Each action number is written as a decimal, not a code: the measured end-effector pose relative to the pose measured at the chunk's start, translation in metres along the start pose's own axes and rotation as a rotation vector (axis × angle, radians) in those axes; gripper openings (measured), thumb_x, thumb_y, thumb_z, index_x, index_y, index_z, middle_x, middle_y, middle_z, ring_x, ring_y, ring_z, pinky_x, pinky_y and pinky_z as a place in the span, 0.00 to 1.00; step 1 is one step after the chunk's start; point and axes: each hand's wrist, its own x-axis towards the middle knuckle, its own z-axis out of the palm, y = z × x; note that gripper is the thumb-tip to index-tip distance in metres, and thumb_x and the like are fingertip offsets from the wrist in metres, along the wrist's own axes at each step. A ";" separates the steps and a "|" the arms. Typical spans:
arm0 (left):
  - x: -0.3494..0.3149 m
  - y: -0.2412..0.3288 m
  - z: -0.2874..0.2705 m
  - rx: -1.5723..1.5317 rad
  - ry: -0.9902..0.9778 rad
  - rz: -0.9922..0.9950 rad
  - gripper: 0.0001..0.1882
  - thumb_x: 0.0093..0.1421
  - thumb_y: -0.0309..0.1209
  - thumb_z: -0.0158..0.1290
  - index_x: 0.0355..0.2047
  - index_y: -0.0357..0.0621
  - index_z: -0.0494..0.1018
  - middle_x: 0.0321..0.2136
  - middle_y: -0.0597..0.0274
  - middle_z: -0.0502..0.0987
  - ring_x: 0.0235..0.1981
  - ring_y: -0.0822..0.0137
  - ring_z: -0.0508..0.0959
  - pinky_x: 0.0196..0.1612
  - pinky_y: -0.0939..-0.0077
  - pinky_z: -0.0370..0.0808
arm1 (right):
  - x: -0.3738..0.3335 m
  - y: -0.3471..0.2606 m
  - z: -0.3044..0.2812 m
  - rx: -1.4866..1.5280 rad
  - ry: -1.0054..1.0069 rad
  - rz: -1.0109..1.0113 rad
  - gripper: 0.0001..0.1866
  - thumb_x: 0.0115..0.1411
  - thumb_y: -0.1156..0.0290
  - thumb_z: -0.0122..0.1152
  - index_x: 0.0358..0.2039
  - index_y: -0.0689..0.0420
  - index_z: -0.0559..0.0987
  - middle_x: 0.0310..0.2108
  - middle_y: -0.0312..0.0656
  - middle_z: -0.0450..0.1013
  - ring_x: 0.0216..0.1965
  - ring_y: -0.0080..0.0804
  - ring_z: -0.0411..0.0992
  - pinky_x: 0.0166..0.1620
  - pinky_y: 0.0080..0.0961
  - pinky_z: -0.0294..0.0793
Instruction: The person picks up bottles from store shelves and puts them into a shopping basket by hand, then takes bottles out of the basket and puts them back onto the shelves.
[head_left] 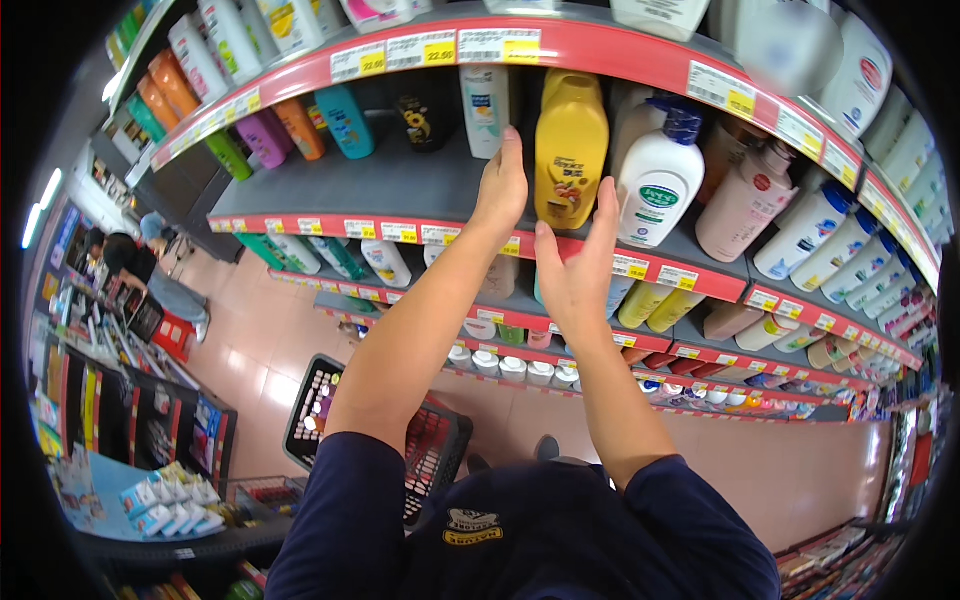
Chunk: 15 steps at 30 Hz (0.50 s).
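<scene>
A yellow bottle (572, 150) stands upright near the front of the grey shelf (350, 187), with another yellow bottle partly hidden behind it. To its left is my left hand (503, 190), fingers stretched upward, close to a white bottle (485, 110). My right hand (580, 270) is at the lower right of the yellow bottle, thumb and fingers apart. It lies between that bottle and a white pump bottle with a dark blue top (658, 190). Whether either hand touches the yellow bottle is unclear. Neither hand holds anything.
A red price rail (430, 52) curves above, under an upper shelf of bottles. Pink pump bottles (745, 205) stand to the right. Lower shelves hold more bottles. On the floor below my left arm is a black shopping basket (460, 440). Another person (135, 265) is far left.
</scene>
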 end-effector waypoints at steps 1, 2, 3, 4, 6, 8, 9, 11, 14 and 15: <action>0.002 -0.015 -0.008 0.005 0.043 0.103 0.39 0.68 0.56 0.32 0.56 0.27 0.65 0.53 0.41 0.71 0.55 0.54 0.70 0.59 0.69 0.62 | -0.009 -0.002 -0.001 0.012 -0.033 0.004 0.41 0.54 0.76 0.62 0.65 0.68 0.52 0.64 0.58 0.54 0.66 0.48 0.53 0.65 0.36 0.55; -0.008 -0.015 -0.016 0.025 0.058 0.163 0.32 0.68 0.51 0.38 0.55 0.30 0.66 0.51 0.48 0.72 0.53 0.61 0.71 0.56 0.71 0.65 | -0.018 -0.006 -0.005 0.116 -0.065 -0.046 0.39 0.54 0.77 0.61 0.64 0.68 0.54 0.63 0.60 0.54 0.65 0.52 0.54 0.65 0.39 0.54; -0.023 -0.015 -0.025 0.050 0.077 0.214 0.26 0.69 0.46 0.43 0.54 0.34 0.67 0.49 0.54 0.73 0.51 0.67 0.71 0.54 0.74 0.67 | -0.029 -0.007 -0.006 0.223 -0.103 -0.087 0.37 0.54 0.77 0.59 0.62 0.69 0.56 0.63 0.61 0.55 0.65 0.55 0.55 0.65 0.42 0.53; -0.038 -0.017 -0.029 0.013 0.124 0.271 0.20 0.68 0.40 0.46 0.51 0.36 0.68 0.45 0.59 0.74 0.47 0.72 0.71 0.49 0.77 0.68 | -0.041 -0.005 -0.005 0.294 -0.150 -0.102 0.33 0.54 0.80 0.58 0.60 0.69 0.59 0.61 0.59 0.58 0.63 0.54 0.58 0.64 0.41 0.56; -0.069 -0.036 -0.049 -0.032 0.247 0.374 0.10 0.65 0.28 0.51 0.45 0.39 0.71 0.36 0.68 0.73 0.37 0.80 0.70 0.41 0.84 0.68 | -0.071 -0.012 -0.005 0.348 -0.342 -0.078 0.29 0.53 0.80 0.58 0.57 0.67 0.63 0.57 0.58 0.63 0.59 0.54 0.62 0.61 0.41 0.60; -0.102 -0.080 -0.072 0.038 0.349 0.386 0.11 0.63 0.29 0.53 0.44 0.37 0.71 0.36 0.63 0.75 0.34 0.75 0.74 0.36 0.81 0.72 | -0.105 -0.010 -0.001 0.406 -0.563 -0.048 0.28 0.54 0.79 0.58 0.56 0.66 0.65 0.54 0.58 0.65 0.56 0.54 0.65 0.59 0.40 0.63; -0.122 -0.102 -0.082 0.031 0.380 0.327 0.11 0.63 0.29 0.52 0.44 0.38 0.71 0.35 0.63 0.75 0.33 0.75 0.74 0.35 0.81 0.72 | -0.123 -0.004 0.004 0.431 -0.674 -0.021 0.27 0.54 0.79 0.58 0.55 0.65 0.66 0.53 0.58 0.66 0.55 0.54 0.66 0.58 0.39 0.65; -0.169 -0.142 -0.113 0.167 0.516 0.089 0.09 0.62 0.29 0.51 0.40 0.37 0.72 0.31 0.61 0.76 0.31 0.75 0.74 0.34 0.77 0.73 | -0.160 0.007 0.015 0.453 -0.895 0.152 0.23 0.55 0.76 0.59 0.52 0.63 0.68 0.48 0.53 0.70 0.52 0.50 0.69 0.54 0.37 0.68; -0.251 -0.236 -0.166 0.327 0.719 -0.144 0.11 0.59 0.29 0.53 0.40 0.36 0.72 0.31 0.54 0.77 0.34 0.65 0.79 0.38 0.71 0.75 | -0.207 0.028 0.033 0.427 -1.183 0.046 0.20 0.56 0.74 0.59 0.50 0.63 0.70 0.48 0.53 0.71 0.51 0.51 0.69 0.53 0.38 0.69; -0.285 -0.269 -0.186 0.320 0.771 -0.262 0.13 0.58 0.29 0.54 0.41 0.35 0.72 0.32 0.51 0.78 0.36 0.60 0.80 0.40 0.68 0.76 | -0.225 0.031 0.039 0.458 -1.223 0.041 0.20 0.56 0.74 0.59 0.50 0.63 0.70 0.48 0.53 0.71 0.51 0.51 0.69 0.53 0.38 0.69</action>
